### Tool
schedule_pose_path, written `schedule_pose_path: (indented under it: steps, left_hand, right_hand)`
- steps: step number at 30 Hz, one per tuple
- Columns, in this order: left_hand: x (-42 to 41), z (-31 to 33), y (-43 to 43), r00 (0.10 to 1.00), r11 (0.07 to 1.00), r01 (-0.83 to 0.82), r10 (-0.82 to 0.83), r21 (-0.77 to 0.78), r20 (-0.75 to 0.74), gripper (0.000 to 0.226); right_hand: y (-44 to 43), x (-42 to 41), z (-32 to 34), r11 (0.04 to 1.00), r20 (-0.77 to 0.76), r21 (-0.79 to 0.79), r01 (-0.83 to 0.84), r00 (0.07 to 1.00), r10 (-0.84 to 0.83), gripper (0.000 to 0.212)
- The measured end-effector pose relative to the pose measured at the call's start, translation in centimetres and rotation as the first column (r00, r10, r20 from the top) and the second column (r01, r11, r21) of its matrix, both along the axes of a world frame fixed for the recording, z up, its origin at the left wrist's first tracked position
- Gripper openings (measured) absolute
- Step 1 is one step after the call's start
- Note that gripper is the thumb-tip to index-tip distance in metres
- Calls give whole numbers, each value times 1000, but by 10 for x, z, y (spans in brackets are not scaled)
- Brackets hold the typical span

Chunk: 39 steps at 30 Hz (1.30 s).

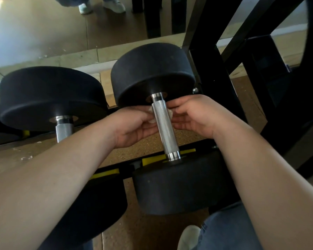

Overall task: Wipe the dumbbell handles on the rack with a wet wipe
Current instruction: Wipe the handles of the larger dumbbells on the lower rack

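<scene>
Fingers (149, 126) of left hand (132, 128) and right hand (194, 118) curling, pinching crumpled white wipe (151, 114) on both sides of knurled steel handle (164, 129). Dumbbell (152, 69) with round rubber heads sitting on black rack (213, 87).

Both bare forearms reach forward from the lower corners and converge on the knurled silver metal dumbbell handle (164, 127). The left hand (134, 126) sits just left of the handle's upper half, palm turned toward it. Its fingers are curled and its thumb lies on top, pinching the crumpled white wet wipe (151, 115) beside the handle. The right hand (193, 115) mirrors it just right of the handle, wrist slightly bent, fingertips pinching the wipe's other end there.
</scene>
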<state>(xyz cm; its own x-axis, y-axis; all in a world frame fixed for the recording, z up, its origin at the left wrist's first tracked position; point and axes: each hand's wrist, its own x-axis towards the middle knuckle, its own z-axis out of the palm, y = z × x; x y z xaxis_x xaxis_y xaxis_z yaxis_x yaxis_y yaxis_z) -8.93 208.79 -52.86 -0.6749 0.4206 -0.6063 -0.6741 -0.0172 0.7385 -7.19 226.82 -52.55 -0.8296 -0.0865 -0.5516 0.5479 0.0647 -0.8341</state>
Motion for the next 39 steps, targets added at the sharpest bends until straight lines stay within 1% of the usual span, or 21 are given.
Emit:
schedule_pose_path:
  steps: [2,4,6,7,8,9,11,13,14,16,18,21,22,23,24,26,28,31,34,37,39]
  left_hand:
    - [2,0,-8,981,980,194,-192,-55,39,28]
    - [8,-2,-14,911,899,411,-398,-152,111,26]
    - [14,-7,-12,852,822,523,-498,-228,158,24]
    - [16,-9,-9,858,827,512,-484,-232,169,24]
    - [16,-10,-6,885,862,463,-433,-209,174,25]
    - [13,-11,-4,923,913,372,-346,-168,168,28]
    - [5,-12,0,987,990,115,-104,-86,119,32]
    - [-1,-10,4,991,993,-114,116,-32,71,32]
    - [-3,-8,5,986,987,-162,163,-25,48,32]
    - [-3,-4,3,994,992,-110,110,-65,-11,32]
    - [-2,0,-5,997,987,61,-67,-149,-33,27]
    - [8,3,-16,943,916,333,-326,-223,73,20]
    - [11,3,-16,924,894,382,-369,-235,101,19]
    - [11,1,-16,924,892,383,-369,-241,106,18]
    - [11,0,-13,945,914,328,-317,-239,83,18]
    - [5,-1,-8,997,974,83,-83,-209,9,20]
    - [0,-1,-4,991,978,-133,131,-162,-26,19]
    - [0,3,-2,958,957,-281,285,-77,42,11]
    - [2,11,-4,942,947,-320,322,-30,98,11]
    - [6,16,-5,969,965,-243,247,-100,26,8]
    - [8,17,-5,968,961,-250,252,-117,1,8]
  right_hand:
    - [0,1,-1,998,7,50,-46,999,46,40]
    - [-1,2,-2,991,11,110,-79,997,78,42]
    - [-3,3,-3,986,25,141,-92,996,90,42]
    - [-3,3,-3,984,29,147,-96,995,93,42]
    - [-3,4,-3,984,28,147,-97,995,94,41]
    - [-3,4,-3,985,25,144,-96,995,93,40]
    - [-2,4,-1,987,12,140,-79,997,78,38]
    - [-1,4,3,989,-4,143,-47,999,48,37]
    - [-1,4,5,989,-7,144,-29,1000,30,36]
    - [-1,3,8,990,-9,144,1,1000,0,34]
    - [-2,3,9,985,-8,171,-6,1000,7,32]
    - [-5,4,8,972,9,222,-71,997,71,33]
    - [-6,4,7,968,24,235,-92,996,89,34]
    - [-8,5,6,961,41,250,-115,993,108,35]
    - [-8,5,5,954,55,267,-139,990,129,35]
    - [-10,4,4,940,71,294,-175,984,161,36]
    - [-10,4,5,939,70,299,-172,985,158,35]
    - [-8,3,5,943,60,289,-165,986,154,32]
    - [-7,4,4,940,56,296,-172,985,163,31]
    - [-9,5,4,932,49,305,-195,981,189,33]
    - [-10,5,5,927,45,315,-202,979,198,33]
